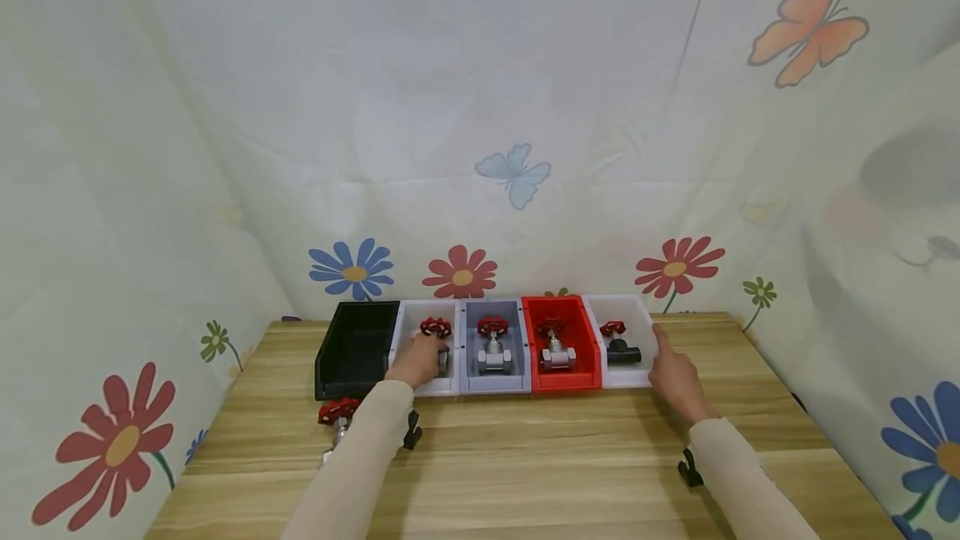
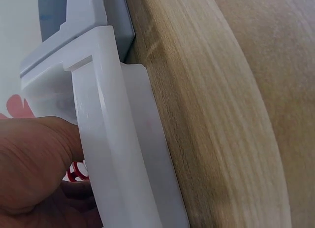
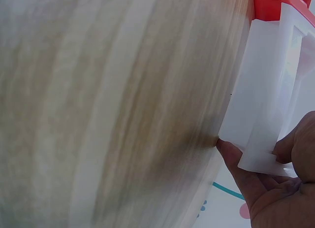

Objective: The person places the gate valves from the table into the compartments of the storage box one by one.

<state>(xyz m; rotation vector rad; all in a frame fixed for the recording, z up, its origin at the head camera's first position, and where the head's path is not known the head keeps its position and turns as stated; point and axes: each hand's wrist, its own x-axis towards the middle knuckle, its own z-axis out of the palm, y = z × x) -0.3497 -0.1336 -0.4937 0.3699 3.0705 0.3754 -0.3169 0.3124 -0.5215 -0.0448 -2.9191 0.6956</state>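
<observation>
My left hand [image 1: 417, 362] reaches into the second bin from the left, a white bin [image 1: 405, 325]. It grips a metal valve with a red handwheel [image 1: 437, 327]; its fingertips are partly hidden. In the left wrist view, a bit of red wheel [image 2: 78, 172] shows between thumb and fingers, behind the white bin's front lip [image 2: 110, 119]. At the row's right end, my right hand [image 1: 677, 377] holds the side of another white bin [image 1: 636, 319], thumb [image 3: 285, 149] over the rim and a finger outside. That bin contains a black valve [image 1: 622, 352] with a red wheel.
Between the white bins stand a grey bin [image 1: 471, 377] and a red bin [image 1: 567, 380], each with a metal red-wheeled valve. A black bin [image 1: 358, 340] ends the row at left. Another red-wheeled valve [image 1: 339, 412] lies before it on the wooden table [image 1: 540, 465], partly behind my left sleeve.
</observation>
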